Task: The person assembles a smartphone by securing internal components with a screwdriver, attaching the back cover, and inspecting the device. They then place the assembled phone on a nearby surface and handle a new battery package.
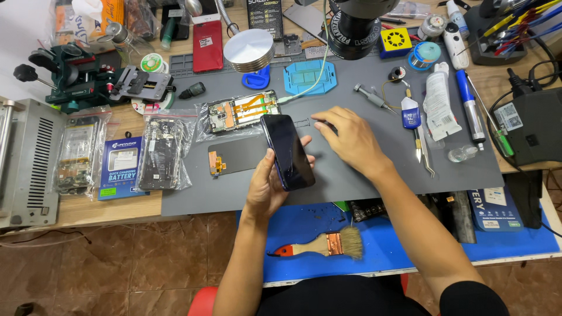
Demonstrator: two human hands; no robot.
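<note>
Left hand (266, 186) grips phone (288, 152); right hand (346, 139) beside.

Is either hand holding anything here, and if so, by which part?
The left hand grips the dark phone by its long edges near the lower end. The right hand holds nothing visible; its fingertips rest on the grey mat.

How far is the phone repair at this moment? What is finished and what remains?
Done: the opened phone body lies on the grey mat with its insides bare, and a separate screen panel lies beside it. In hand: the left hand holds a dark phone part, while the right hand rests on the mat. Left, apparently: the pieces are not yet joined together.
</note>
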